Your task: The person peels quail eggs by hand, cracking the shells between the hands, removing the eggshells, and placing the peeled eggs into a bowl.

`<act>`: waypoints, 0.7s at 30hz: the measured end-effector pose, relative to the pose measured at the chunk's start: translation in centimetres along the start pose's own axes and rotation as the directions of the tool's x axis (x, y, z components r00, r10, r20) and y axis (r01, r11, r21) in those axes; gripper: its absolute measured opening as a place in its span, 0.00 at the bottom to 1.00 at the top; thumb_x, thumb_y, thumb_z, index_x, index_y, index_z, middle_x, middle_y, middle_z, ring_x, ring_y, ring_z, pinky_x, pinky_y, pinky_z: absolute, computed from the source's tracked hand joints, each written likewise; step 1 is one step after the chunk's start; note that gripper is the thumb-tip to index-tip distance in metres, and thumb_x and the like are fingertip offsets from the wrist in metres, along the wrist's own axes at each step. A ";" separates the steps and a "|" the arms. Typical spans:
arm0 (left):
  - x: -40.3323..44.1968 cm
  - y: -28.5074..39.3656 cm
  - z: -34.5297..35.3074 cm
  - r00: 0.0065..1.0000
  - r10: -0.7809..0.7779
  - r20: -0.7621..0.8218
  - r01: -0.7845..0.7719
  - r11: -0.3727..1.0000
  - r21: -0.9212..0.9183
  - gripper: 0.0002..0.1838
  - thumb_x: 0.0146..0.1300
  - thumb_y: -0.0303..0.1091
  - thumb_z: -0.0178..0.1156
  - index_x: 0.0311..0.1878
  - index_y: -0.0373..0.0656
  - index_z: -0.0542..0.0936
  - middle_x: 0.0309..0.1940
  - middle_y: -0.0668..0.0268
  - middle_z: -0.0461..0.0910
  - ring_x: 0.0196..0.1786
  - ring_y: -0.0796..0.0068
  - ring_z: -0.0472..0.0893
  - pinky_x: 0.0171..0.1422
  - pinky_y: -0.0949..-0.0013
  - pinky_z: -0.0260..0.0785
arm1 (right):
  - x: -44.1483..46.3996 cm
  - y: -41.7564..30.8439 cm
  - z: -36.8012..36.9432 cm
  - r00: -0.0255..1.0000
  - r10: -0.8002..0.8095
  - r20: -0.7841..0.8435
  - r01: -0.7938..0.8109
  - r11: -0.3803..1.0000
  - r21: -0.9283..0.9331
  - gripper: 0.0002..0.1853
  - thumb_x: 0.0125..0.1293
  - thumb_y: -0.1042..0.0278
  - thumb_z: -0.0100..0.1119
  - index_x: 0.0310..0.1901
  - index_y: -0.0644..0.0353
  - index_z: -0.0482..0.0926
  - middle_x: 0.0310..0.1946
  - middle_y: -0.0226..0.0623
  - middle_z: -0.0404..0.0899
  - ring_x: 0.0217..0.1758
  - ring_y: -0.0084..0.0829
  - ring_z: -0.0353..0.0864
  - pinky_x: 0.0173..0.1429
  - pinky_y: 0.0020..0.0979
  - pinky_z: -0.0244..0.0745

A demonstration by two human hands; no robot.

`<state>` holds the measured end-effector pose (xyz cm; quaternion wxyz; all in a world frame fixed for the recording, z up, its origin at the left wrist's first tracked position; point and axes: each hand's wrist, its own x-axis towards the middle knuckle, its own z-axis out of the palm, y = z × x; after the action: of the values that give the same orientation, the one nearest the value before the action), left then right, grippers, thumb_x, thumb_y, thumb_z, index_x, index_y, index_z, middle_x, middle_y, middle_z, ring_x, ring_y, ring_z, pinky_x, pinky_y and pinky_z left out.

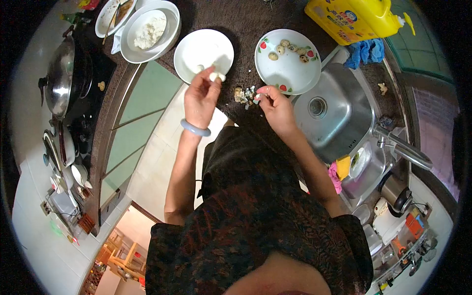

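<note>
My left hand (200,96), with a pale bangle on its wrist, is closed on a peeled quail egg (217,76) at the near rim of the white bowl (204,44). Another whitish egg (199,68) lies inside that bowl, close to my fingers. Over the counter, my right hand (276,109) pinches a small piece of eggshell (257,98). Just left of it is a pile of broken speckled shell (244,95). Several unpeeled quail eggs (292,47) rest in the white plate with red fruit patterns (275,76).
The steel sink (339,118) with its faucet (405,147) lies to the right. A yellow detergent jug (351,19) and blue cloth (366,53) stand behind it. At the upper left, nested bowls (172,37) hold white crumbly food (150,33). A wok (63,76) sits on the stove.
</note>
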<state>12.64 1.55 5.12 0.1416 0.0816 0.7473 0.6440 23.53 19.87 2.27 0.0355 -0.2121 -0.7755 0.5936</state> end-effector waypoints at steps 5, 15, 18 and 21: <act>6.1 -0.7 -1.2 0.959 0.274 0.065 -0.256 0.752 0.607 0.17 0.60 0.24 0.66 0.52 0.34 0.76 0.38 0.50 0.83 0.38 0.56 0.84 0.44 0.59 0.78 | -0.5 1.2 0.2 0.908 -0.405 0.111 0.420 0.865 -0.275 0.15 0.62 0.79 0.59 0.51 0.67 0.78 0.52 0.54 0.79 0.55 0.51 0.80 0.59 0.45 0.76; 10.3 -3.3 -1.6 0.932 0.228 0.280 -0.356 0.456 0.815 0.16 0.58 0.29 0.67 0.49 0.39 0.80 0.42 0.49 0.82 0.47 0.46 0.82 0.53 0.51 0.75 | -3.2 -3.1 -1.6 0.958 -0.281 0.050 0.280 0.889 -0.363 0.13 0.62 0.77 0.58 0.49 0.64 0.81 0.47 0.47 0.82 0.50 0.48 0.81 0.55 0.44 0.77; 9.8 -1.5 -1.1 0.908 0.322 0.266 -0.393 0.439 0.808 0.19 0.57 0.30 0.69 0.52 0.38 0.81 0.42 0.48 0.81 0.46 0.47 0.82 0.53 0.52 0.76 | -1.2 -0.6 -1.7 0.850 -0.525 0.043 0.480 0.739 -0.472 0.10 0.63 0.76 0.58 0.46 0.61 0.82 0.42 0.46 0.82 0.44 0.47 0.81 0.51 0.44 0.76; 7.5 0.8 2.1 0.912 0.374 0.167 -0.396 0.705 0.588 0.12 0.62 0.28 0.65 0.49 0.37 0.82 0.40 0.49 0.82 0.43 0.49 0.82 0.50 0.56 0.77 | 1.2 -0.5 -3.9 0.873 -0.476 -0.108 0.387 0.810 -0.441 0.08 0.64 0.72 0.61 0.44 0.61 0.81 0.41 0.47 0.80 0.45 0.48 0.80 0.50 0.45 0.76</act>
<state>6.16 5.92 4.87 -0.0169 0.2880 0.8782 0.3816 23.47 23.76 3.67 0.2082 -0.0945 -0.9006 0.3696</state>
